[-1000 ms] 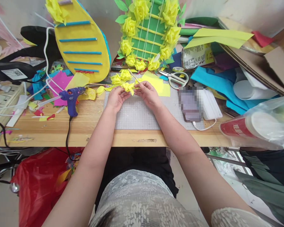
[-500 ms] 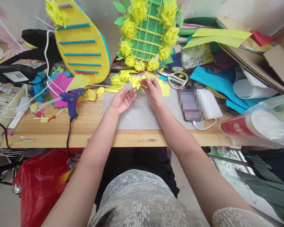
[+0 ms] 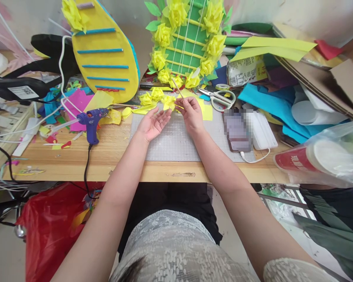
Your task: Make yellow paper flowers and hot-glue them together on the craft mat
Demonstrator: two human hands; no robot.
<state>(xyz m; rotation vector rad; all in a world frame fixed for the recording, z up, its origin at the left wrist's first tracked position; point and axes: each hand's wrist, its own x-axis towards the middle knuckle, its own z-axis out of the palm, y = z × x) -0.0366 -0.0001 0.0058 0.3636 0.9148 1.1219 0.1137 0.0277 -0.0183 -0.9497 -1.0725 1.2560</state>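
Note:
My right hand pinches a thin stick that slants up and to the left from the fingertips. Beside it, over the grey cutting mat, my left hand is open with its palm turned up and the fingers slightly curled. Just beyond the fingertips is a yellow paper flower; I cannot tell whether either hand touches it. Another yellow paper flower lies farther back on the left. Yellow paper lies partly behind my right hand.
A blue glue gun stands at left. Behind are a yellow panel with blue rods and a green, flower-edged panel. To the right are scissors, a phone, a white power bank and a bagged red cup.
The whole view has shifted slightly, so the things on the table appear a little farther right. Both hands keep nearly the same pose, and the stick stays in my right fingers.

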